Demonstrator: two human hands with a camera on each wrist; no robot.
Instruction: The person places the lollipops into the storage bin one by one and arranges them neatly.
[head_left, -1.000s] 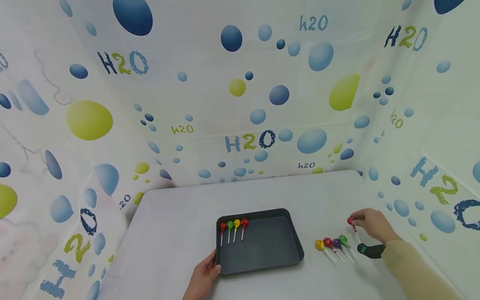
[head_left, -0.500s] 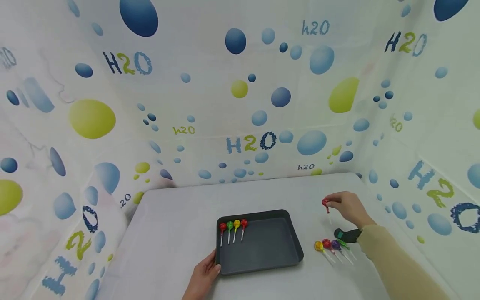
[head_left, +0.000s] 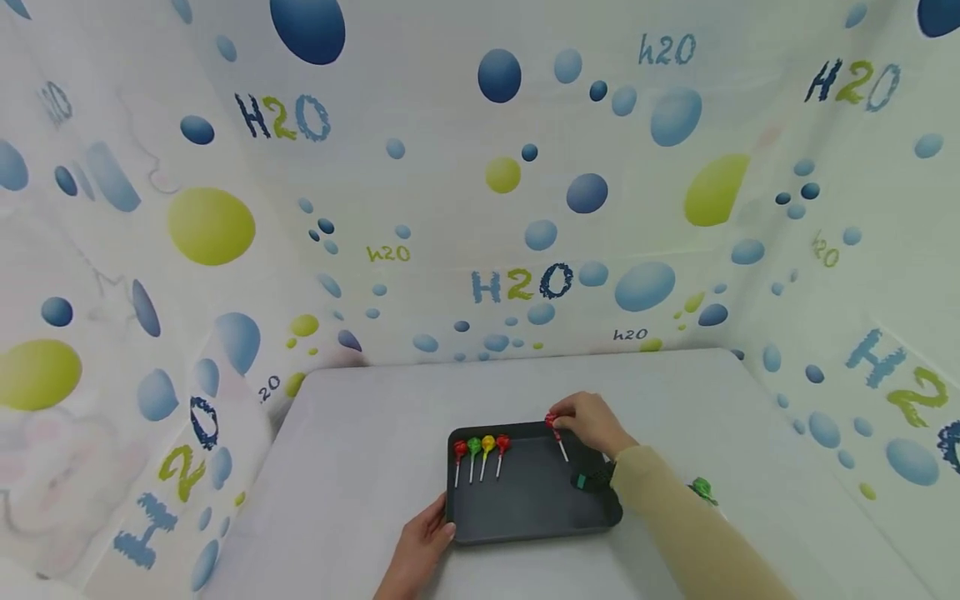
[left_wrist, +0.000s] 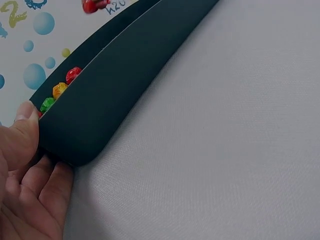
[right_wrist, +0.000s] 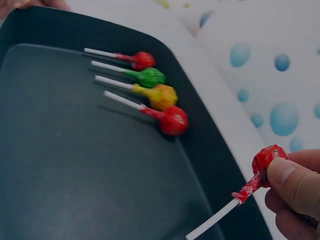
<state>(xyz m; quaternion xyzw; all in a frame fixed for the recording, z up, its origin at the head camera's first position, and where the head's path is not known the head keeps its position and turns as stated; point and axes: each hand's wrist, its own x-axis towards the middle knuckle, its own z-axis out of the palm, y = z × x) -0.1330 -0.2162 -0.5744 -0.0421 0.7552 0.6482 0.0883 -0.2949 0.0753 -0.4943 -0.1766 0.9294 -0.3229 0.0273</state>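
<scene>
A dark grey baking tray lies on the white table. My left hand grips its near left corner, thumb over the rim and fingers under the edge in the left wrist view. Over the tray's far side, my right hand pinches a red-wrapped lollipop by its head, white stick pointing down toward me. Inside the tray at the left is a row of wrapped lollipops: red, green, yellow and another red. Their heads lie toward the far wall of the tray.
A green lollipop lies on the table right of the tray, partly behind the right sleeve. A dark wrist strap is below the right hand. A patterned curtain stands behind and at both sides.
My right hand has carried the red lollipop left, from beside the loose lollipops to above the tray. The right sleeve now hides most of those. My left hand stays on the tray.
</scene>
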